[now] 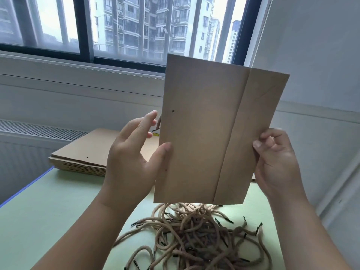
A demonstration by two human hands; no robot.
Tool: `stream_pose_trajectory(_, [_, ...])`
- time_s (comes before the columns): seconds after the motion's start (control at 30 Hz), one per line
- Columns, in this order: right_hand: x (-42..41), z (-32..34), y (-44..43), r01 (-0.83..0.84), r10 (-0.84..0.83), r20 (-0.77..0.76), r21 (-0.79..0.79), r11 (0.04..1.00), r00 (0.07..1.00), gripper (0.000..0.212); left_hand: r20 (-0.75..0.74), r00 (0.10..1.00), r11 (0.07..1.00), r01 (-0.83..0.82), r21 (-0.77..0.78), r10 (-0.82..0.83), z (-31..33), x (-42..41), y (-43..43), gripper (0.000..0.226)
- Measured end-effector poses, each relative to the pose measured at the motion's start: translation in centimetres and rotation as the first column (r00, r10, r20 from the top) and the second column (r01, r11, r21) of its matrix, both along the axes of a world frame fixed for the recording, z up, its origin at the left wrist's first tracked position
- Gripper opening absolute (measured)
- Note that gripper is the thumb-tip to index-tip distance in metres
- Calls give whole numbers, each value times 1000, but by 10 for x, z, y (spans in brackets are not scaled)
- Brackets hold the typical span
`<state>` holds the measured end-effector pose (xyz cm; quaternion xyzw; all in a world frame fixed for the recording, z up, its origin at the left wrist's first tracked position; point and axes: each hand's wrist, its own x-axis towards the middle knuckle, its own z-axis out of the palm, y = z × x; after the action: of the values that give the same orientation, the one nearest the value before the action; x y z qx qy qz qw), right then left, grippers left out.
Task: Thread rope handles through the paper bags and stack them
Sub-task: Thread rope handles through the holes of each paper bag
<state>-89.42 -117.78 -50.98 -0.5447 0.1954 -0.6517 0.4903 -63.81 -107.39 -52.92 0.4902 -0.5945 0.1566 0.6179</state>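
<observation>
The paper bag (204, 133) was up in the air between the person's hands, flat and folded, standing nearly upright with its top tipped a little to the right, well clear of the green table (48, 201). The left hand (130, 160) had it by the lower left edge: the thumb (163, 151) lay across the near face, while the upper fingers (146, 123) stood fairly straight and a little spread, just short of that edge and apart from the paper. Whether the lower fingers backed the bag from behind, I could not tell. A short rope end (158, 124) with a dark tip showed in the narrow gap between those fingers and the bag's edge, a little below the small punched hole (173, 111) – though what held it was hidden. The right hand (276, 164) gripped the right edge about halfway up, thumb (258, 145) flat on the near face beside the long fold, the other fingers (272, 137) curled close together round the edge. Under the bag a tangled pile of rope handles (194, 234) lay on the table – tan cords with dark tips. Farther back, to the left, a stack of flat bags (85, 154) sat near the table's far edge below the window (136, 26).
</observation>
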Motion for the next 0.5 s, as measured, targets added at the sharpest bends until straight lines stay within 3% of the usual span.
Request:
stream_pose_trajectory(0.1, [5, -3, -1, 3, -3, -46, -6, 1000, 999, 52, -79, 996, 1000, 30, 7, -29, 3, -2, 3, 54])
stream_pose_trajectory(0.23, [11, -7, 1, 19, -19, -52, -9, 1000, 998, 54, -236, 968, 996, 93, 1, -91, 6, -2, 4, 44])
stream_pose_trajectory(0.4, [18, -13, 2, 113, -118, -110, -46, 992, 987, 47, -266, 962, 988, 92, 128, -55, 3, -2, -1, 12])
stream_pose_trajectory(0.5, [21, -13, 6, 175, -189, -152, -98, 980, 970, 31, -241, 970, 983, 61, 173, -18, 1, 0, -4, 18])
